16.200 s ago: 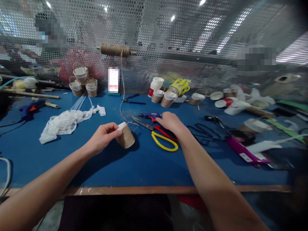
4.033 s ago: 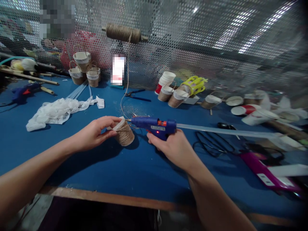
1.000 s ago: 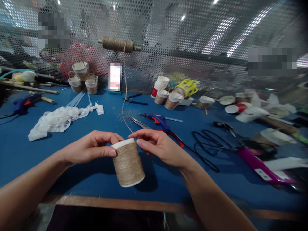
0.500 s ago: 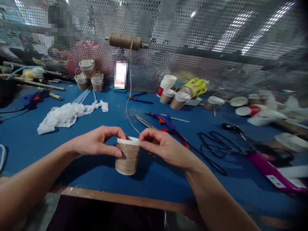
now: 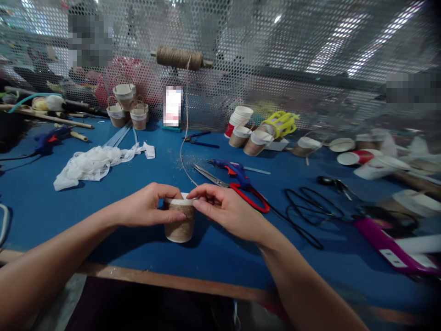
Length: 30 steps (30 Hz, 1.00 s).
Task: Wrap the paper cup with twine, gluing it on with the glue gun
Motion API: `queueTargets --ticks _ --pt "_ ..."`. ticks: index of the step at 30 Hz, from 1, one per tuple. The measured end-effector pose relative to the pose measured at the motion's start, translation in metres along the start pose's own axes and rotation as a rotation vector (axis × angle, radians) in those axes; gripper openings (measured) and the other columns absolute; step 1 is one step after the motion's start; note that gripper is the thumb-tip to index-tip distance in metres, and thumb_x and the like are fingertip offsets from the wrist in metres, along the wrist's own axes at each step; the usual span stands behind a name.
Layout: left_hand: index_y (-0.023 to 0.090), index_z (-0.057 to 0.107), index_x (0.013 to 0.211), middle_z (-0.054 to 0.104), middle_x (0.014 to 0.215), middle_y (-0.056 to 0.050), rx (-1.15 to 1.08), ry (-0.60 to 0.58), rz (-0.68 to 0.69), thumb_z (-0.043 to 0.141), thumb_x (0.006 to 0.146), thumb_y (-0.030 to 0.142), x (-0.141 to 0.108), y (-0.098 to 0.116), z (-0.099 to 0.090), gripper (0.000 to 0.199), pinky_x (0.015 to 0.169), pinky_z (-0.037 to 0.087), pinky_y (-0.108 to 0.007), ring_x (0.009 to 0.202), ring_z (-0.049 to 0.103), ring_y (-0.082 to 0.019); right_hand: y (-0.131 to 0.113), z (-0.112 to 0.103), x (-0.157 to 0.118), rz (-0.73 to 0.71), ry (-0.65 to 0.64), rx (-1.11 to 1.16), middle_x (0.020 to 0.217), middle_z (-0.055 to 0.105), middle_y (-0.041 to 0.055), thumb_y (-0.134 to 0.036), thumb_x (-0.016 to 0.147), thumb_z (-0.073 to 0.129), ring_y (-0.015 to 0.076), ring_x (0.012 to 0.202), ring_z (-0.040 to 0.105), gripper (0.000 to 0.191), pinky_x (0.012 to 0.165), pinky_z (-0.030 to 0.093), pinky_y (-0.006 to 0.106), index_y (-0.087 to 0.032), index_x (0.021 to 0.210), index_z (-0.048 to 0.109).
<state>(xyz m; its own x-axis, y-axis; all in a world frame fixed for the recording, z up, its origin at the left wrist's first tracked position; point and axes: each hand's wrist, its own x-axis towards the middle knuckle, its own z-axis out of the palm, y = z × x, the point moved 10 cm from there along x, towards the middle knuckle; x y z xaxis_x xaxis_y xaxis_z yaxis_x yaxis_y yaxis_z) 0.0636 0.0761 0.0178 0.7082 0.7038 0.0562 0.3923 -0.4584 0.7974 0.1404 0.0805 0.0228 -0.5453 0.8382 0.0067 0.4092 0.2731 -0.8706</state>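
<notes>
A paper cup wrapped in brown twine (image 5: 179, 227), with its white rim bare, is held upright above the blue tabletop near the front edge. My left hand (image 5: 153, 207) grips it from the left, thumb on the wrapped side and fingers inside the mouth. At the right of the rim, my right hand (image 5: 220, 207) pinches the loose twine (image 5: 187, 119) against the cup. That strand runs down from a twine spool (image 5: 179, 58) on a stick at the mesh panel. Just beyond my right hand lie scissors (image 5: 213, 174) with red handles.
A blue glue gun (image 5: 230, 170) lies by the scissors, its black cord (image 5: 303, 220) trailing right. Pliers (image 5: 203, 140) rest farther back. White lace (image 5: 93, 165) is heaped at left. Small twine-covered baskets (image 5: 124, 96) stand at the back left. A purple power strip (image 5: 382, 243) sits right.
The cup has shifted slightly left and up, and my left thumb now reaches farther across its front. My right hand has moved left with it, uncovering more of the scissors' red handles.
</notes>
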Motion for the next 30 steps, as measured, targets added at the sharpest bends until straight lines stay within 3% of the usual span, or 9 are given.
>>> queueTargets --ticks 8,12,17,23,30 --pt "0.011 0.058 0.085 0.062 0.094 -0.007 -0.197 -0.041 0.030 0.057 0.078 0.027 0.000 -0.004 0.002 0.018 0.079 0.043 -0.029 0.087 0.055 -0.017 0.002 0.000 0.000 0.008 -0.026 0.015 0.074 0.058 -0.0009 -0.031 0.082 0.052 0.0093 0.065 0.051 0.016 0.059 0.041 0.022 -0.016 0.086 0.059" --pt "0.012 0.058 0.080 0.064 0.094 -0.007 -0.102 -0.023 0.051 0.059 0.076 0.029 0.001 0.001 -0.002 0.017 0.084 0.042 -0.033 0.086 0.057 -0.017 -0.005 -0.001 -0.002 -0.011 -0.015 -0.054 0.072 0.058 -0.0012 -0.030 0.082 0.051 0.0094 0.064 0.050 0.016 0.057 0.040 0.021 -0.016 0.083 0.059" --pt "0.015 0.054 0.077 0.064 0.081 0.000 0.155 0.069 0.120 0.060 0.073 0.028 -0.001 0.019 -0.010 0.014 0.104 0.017 -0.045 0.076 0.058 -0.013 -0.021 0.003 -0.004 -0.055 0.018 -0.225 0.069 0.058 -0.0017 -0.024 0.083 0.050 0.0088 0.060 0.049 0.013 0.055 0.039 0.021 -0.017 0.080 0.060" --pt "0.016 0.053 0.075 0.059 0.073 0.003 0.248 0.078 0.159 0.054 0.073 0.022 -0.004 0.029 -0.006 0.007 0.103 0.020 -0.044 0.070 0.056 -0.012 -0.038 0.006 -0.008 -0.195 0.069 -0.363 0.075 0.062 0.0006 -0.020 0.083 0.051 0.0099 0.067 0.054 0.011 0.061 0.040 0.022 -0.016 0.079 0.060" --pt "0.016 0.050 0.071 0.060 0.074 0.000 0.317 0.128 0.152 0.049 0.077 0.021 -0.002 0.029 -0.007 0.008 0.101 0.022 -0.046 0.074 0.055 -0.014 -0.039 0.008 -0.008 -0.266 0.079 -0.450 0.079 0.061 0.0027 -0.020 0.085 0.048 0.0125 0.073 0.054 0.012 0.065 0.042 0.025 -0.017 0.081 0.058"
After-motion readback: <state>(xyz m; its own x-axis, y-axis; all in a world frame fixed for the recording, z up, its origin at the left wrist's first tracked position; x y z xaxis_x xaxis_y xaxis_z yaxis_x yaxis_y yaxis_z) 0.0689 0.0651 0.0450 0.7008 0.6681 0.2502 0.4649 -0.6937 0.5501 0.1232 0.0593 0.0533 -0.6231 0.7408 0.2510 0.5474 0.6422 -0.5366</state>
